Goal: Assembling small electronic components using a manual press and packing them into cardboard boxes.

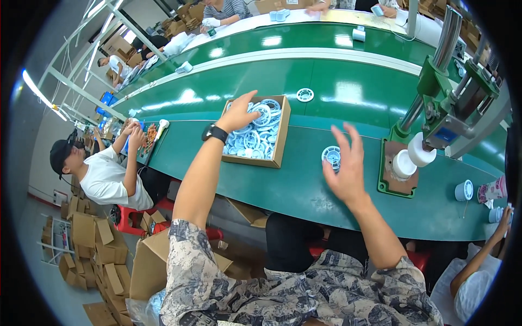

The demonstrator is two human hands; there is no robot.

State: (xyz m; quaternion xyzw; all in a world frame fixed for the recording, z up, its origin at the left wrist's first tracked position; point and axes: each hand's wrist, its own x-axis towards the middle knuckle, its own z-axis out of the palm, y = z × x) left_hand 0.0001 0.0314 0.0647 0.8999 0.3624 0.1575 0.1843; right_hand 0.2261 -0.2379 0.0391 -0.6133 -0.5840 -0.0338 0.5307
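My left hand [238, 114], with a black watch on the wrist, reaches into a shallow cardboard box [281, 142] full of several white and pale blue plastic spools; its fingers spread over the spools and whether it grips one is hidden. My right hand [345, 165] hovers open with fingers apart just over a single white spool [330, 156] lying on the green belt [304, 185]. Another spool [305, 95] lies alone on the belt beyond the box.
A green press [440, 108] with a white roller [421, 150] stands to the right on a brown plate. A pale blue cup-shaped part [464, 190] sits further right. A seated person in a white shirt [103, 176] works at left. Cardboard boxes [92, 255] pile on the floor.
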